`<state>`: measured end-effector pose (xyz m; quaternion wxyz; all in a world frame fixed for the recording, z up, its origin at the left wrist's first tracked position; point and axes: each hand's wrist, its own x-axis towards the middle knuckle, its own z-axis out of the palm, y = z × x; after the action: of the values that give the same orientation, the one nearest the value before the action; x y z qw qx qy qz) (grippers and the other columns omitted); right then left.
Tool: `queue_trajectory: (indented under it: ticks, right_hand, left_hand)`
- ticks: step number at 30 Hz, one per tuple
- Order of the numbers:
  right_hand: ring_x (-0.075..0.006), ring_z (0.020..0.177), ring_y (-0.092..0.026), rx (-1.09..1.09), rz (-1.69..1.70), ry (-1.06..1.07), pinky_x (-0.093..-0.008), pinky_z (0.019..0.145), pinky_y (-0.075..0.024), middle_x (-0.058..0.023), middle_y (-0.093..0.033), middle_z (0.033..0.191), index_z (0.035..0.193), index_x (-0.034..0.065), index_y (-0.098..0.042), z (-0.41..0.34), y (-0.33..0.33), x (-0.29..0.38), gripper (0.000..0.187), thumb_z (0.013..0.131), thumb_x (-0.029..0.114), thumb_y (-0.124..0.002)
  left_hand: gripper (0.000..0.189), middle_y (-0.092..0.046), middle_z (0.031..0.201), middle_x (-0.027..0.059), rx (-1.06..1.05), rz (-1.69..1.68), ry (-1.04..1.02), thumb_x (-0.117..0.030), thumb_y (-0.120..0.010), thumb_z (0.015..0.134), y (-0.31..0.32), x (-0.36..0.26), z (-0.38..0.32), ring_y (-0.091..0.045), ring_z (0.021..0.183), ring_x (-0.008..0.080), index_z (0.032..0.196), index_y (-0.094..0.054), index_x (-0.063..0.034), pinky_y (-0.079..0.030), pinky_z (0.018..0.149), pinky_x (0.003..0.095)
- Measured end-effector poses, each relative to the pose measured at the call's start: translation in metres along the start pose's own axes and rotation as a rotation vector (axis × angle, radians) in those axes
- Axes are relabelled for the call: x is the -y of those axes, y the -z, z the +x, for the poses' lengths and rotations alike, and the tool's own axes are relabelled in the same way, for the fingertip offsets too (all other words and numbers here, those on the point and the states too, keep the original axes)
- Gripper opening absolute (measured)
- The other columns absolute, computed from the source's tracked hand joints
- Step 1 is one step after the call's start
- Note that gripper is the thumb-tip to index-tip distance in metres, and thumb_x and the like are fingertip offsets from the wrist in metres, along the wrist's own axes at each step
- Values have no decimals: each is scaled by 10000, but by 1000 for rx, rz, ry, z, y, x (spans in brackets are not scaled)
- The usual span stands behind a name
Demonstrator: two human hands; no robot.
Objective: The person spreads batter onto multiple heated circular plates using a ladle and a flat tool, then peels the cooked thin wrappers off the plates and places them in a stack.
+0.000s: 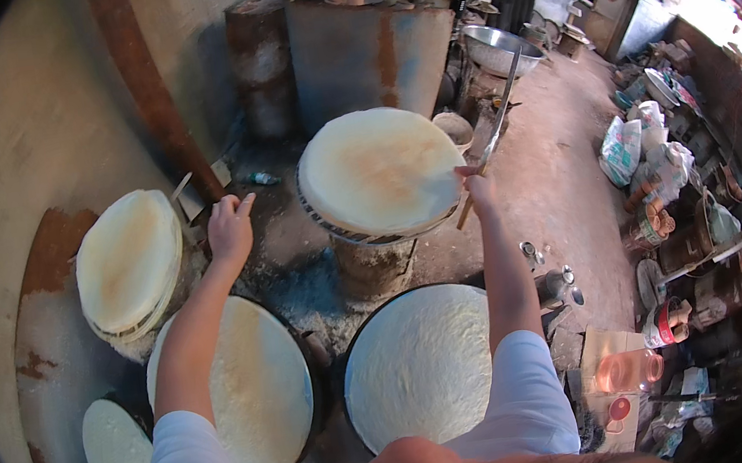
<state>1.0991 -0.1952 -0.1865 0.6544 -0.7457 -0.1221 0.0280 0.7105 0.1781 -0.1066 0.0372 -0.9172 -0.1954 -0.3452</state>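
My right hand (480, 190) grips a long, thin metal spatula (502, 114), its blade slanting up and away and its wooden end (463, 214) sticking out below my fist. Beside that hand is a stack of thin round flatbreads (380, 163) on a round woven tray (350, 232), raised on a stand. My left hand (230, 229) hovers with thumb apart and fingers partly curled; nothing shows in it, though its palm is hidden. To its left stands another flatbread stack (130, 256). Under my forearms lie two round griddles covered by pale sheets, one left (258, 387), one right (417, 366).
A further pale round (116, 455) lies at lower left. A rusty post (148, 85) rises beyond my left hand, and a green bottle (263, 178) lies near it. Behind are a metal drum (262, 70) and a large metal basin (502, 49). Bags (622, 149) line the right side.
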Motion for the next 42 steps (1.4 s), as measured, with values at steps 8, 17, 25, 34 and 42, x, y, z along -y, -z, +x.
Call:
queue_trajectory:
  ticks: [8, 17, 25, 34, 42]
  right_hand:
    - [-149, 519, -585, 591, -390, -42, -327, 526, -472, -76, -639, 616, 810, 17, -650, -225, -113, 68, 359, 775, 363, -738]
    - [-380, 897, -598, 667, -617, 324, -441, 788, -475, -225, -623, 885, 834, -11, -608, -379, -267, 121, 274, 687, 192, -719]
    - [-380, 950, -593, 668, -785, 340, -450, 814, -491, -207, -620, 962, 928, 18, -597, -387, -278, 147, 196, 763, 123, -581]
    - [-397, 855, -594, 549, -557, 527, -470, 714, -487, -188, -611, 947, 901, 30, -554, -447, -266, 196, 146, 764, 72, -578]
    - [-377, 800, -582, 488, -424, 684, -451, 647, -479, -140, -588, 886, 871, 42, -542, -500, -204, 254, 174, 713, 30, -614]
  left_hand:
    - [342, -566, 975, 100, -6, 171, 307, -108, -642, 786, 169, 119, -112, -560, 908, 292, 1122, -636, -168, -480, 771, 399]
    - [299, -556, 986, 115, -104, -12, 642, -117, -637, 796, 241, 119, -226, -573, 733, 217, 1095, -645, -129, -484, 718, 356]
    - [242, -571, 927, 76, -136, -31, 754, -73, -633, 826, 277, 127, -283, -550, 695, 166, 1064, -659, -105, -481, 678, 312]
    - [202, -592, 908, 83, -9, -18, 758, -118, -647, 808, 289, 130, -280, -592, 741, 226, 1008, -674, -116, -489, 684, 352]
    - [560, -542, 1214, 124, 193, -265, 539, -250, -715, 773, 271, 167, -245, -502, 1127, 271, 1289, -531, -133, -413, 935, 382]
